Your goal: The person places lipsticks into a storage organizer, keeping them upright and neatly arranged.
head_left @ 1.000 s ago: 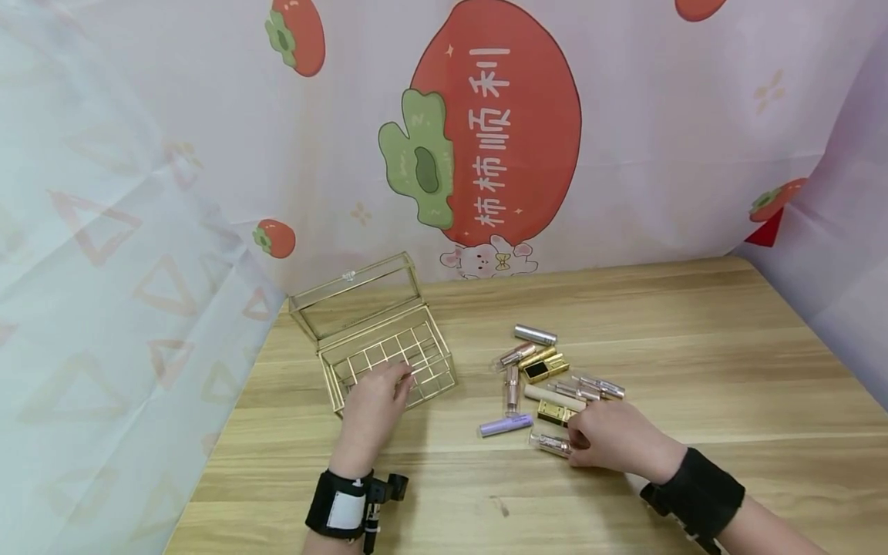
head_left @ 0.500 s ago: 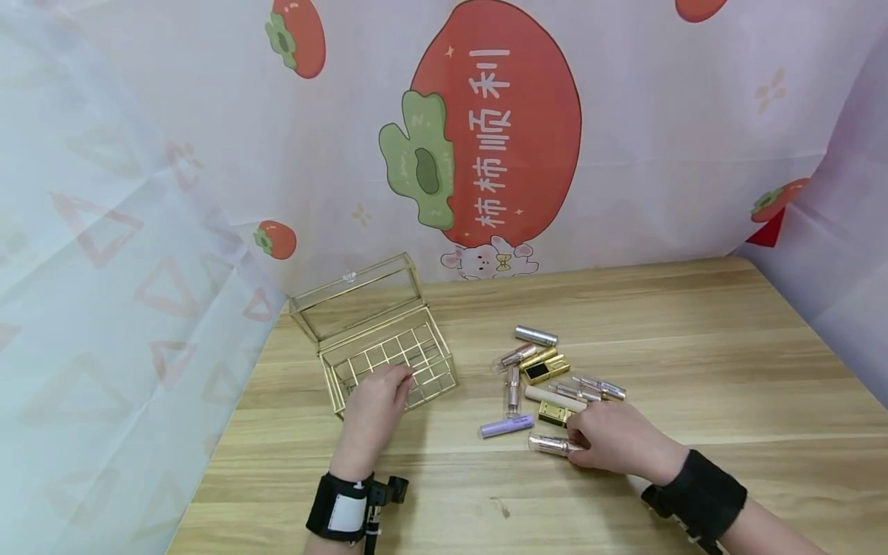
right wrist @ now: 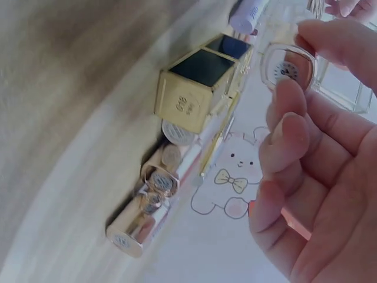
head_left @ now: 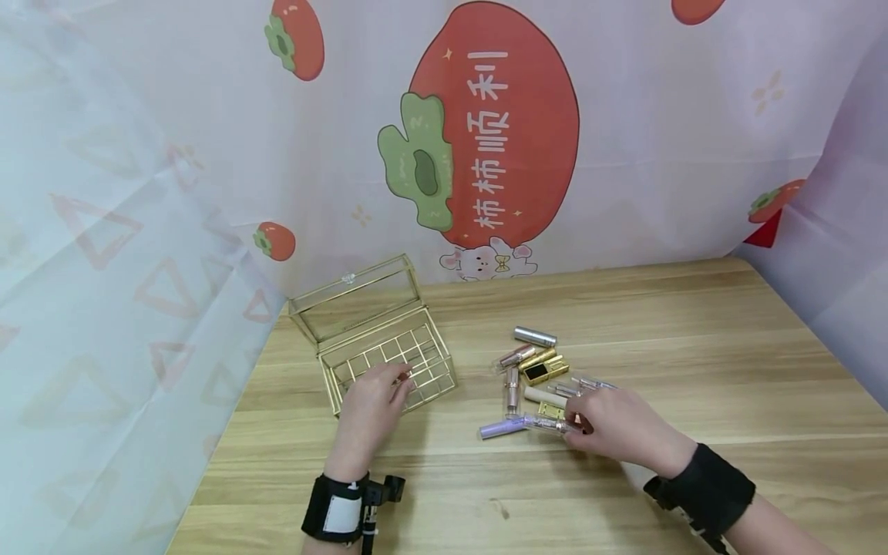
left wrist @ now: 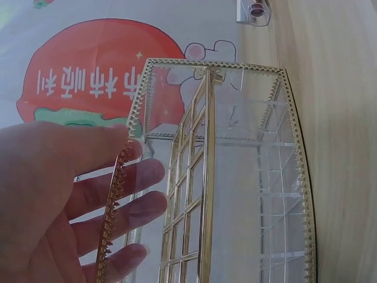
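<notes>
My left hand [head_left: 371,408] grips the front rim of a gold-edged glass box [left wrist: 309,194], thumb on one side of the wall and fingers on the other. The box's lid [head_left: 349,278] stands raised, and a gold grid divides the inside. In my right hand [head_left: 624,424], thumb and fingertips pinch the base end of a lipstick [head_left: 548,423] with a clear cap. Its rose-gold end [right wrist: 288,63] shows in the right wrist view, held above the table. In the head view its capped end overlaps a purple tube [head_left: 498,429] and a gold square lipstick [head_left: 551,410].
Several lipsticks lie in a loose cluster beside the right hand. Among them are a silver tube [head_left: 535,336], a gold lipstick with a black panel [head_left: 546,369] and a beige tube [head_left: 543,397]. A printed cloth [head_left: 624,193] hangs behind the wooden table [head_left: 694,339].
My right hand has raised the clear-capped lipstick from the table, shifting it slightly away from me. The left hand has stayed at the box.
</notes>
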`<state>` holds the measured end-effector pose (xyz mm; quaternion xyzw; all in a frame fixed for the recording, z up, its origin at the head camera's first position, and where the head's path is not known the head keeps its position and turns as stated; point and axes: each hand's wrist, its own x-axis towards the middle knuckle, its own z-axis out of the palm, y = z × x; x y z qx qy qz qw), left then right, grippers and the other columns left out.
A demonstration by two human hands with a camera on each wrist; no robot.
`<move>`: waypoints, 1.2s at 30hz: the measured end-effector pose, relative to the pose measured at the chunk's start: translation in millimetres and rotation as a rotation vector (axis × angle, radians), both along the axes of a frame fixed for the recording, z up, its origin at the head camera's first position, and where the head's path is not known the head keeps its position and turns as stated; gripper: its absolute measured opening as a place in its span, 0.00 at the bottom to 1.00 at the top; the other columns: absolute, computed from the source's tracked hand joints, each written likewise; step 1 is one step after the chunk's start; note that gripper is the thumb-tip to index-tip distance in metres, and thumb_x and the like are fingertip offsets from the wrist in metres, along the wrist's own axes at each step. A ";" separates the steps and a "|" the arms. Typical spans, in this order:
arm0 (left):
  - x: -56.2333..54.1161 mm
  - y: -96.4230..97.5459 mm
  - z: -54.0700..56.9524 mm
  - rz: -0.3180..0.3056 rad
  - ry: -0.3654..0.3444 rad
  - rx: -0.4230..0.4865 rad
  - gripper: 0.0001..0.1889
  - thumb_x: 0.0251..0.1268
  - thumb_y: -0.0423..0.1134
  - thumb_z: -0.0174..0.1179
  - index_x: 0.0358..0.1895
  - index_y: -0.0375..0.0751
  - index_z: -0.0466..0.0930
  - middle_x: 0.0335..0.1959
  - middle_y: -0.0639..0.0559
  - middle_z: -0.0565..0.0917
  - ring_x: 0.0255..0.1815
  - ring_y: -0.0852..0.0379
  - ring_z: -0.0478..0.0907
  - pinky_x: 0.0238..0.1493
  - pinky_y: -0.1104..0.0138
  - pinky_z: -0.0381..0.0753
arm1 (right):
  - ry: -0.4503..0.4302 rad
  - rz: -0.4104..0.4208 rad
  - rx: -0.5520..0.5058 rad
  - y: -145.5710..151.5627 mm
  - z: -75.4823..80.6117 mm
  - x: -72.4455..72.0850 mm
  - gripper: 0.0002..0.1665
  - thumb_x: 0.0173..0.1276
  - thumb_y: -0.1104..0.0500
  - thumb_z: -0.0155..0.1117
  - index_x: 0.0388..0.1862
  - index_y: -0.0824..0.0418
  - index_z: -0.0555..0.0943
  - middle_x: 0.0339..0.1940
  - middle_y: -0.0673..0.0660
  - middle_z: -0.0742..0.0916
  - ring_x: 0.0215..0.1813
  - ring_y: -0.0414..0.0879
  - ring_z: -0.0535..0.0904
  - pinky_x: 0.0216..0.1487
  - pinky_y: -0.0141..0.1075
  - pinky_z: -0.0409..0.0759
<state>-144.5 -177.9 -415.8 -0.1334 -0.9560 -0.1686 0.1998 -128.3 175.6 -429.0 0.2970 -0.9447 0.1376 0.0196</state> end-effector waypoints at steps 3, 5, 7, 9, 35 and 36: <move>-1.2 -1.0 0.4 -0.016 0.025 -0.001 0.11 0.62 0.41 0.66 0.45 0.40 0.86 0.38 0.47 0.88 0.38 0.51 0.86 0.42 0.59 0.86 | 0.025 -0.006 -0.032 1.2 2.7 -1.5 0.09 0.56 0.50 0.73 0.26 0.47 0.79 0.16 0.37 0.71 0.20 0.29 0.60 0.19 0.24 0.59; -2.3 -1.3 0.3 -0.025 0.047 0.000 0.11 0.63 0.42 0.66 0.44 0.40 0.86 0.39 0.46 0.88 0.40 0.50 0.85 0.44 0.59 0.86 | 0.043 -0.008 -0.057 1.9 3.8 -2.6 0.09 0.56 0.51 0.73 0.26 0.48 0.79 0.17 0.37 0.72 0.20 0.28 0.61 0.19 0.24 0.59; -3.0 -1.1 0.3 -0.034 0.071 0.001 0.11 0.63 0.42 0.66 0.43 0.40 0.86 0.39 0.46 0.88 0.40 0.50 0.85 0.45 0.58 0.86 | 0.046 -0.009 -0.082 2.5 4.9 -3.8 0.09 0.57 0.52 0.73 0.27 0.48 0.79 0.17 0.38 0.73 0.20 0.27 0.61 0.19 0.23 0.60; -3.3 -0.2 1.2 -0.051 0.101 0.001 0.10 0.62 0.41 0.67 0.42 0.40 0.86 0.38 0.46 0.87 0.40 0.50 0.85 0.46 0.58 0.85 | 0.049 -0.013 -0.102 3.4 6.6 -5.3 0.08 0.57 0.52 0.73 0.27 0.49 0.80 0.17 0.38 0.73 0.19 0.27 0.61 0.19 0.23 0.60; -2.4 42.0 4.1 -0.230 0.244 -0.067 0.11 0.55 0.40 0.71 0.41 0.44 0.85 0.38 0.53 0.85 0.42 0.55 0.82 0.48 0.65 0.84 | 0.135 -0.042 -0.202 -4.0 19.8 -10.9 0.10 0.58 0.50 0.74 0.35 0.51 0.84 0.20 0.37 0.74 0.22 0.28 0.63 0.21 0.23 0.61; -2.1 44.2 3.5 -0.238 0.234 -0.071 0.11 0.56 0.40 0.71 0.41 0.44 0.85 0.39 0.53 0.86 0.42 0.56 0.82 0.48 0.66 0.84 | 0.139 -0.040 -0.206 -4.6 19.8 -11.2 0.10 0.58 0.50 0.74 0.35 0.51 0.84 0.21 0.37 0.75 0.23 0.28 0.64 0.22 0.22 0.62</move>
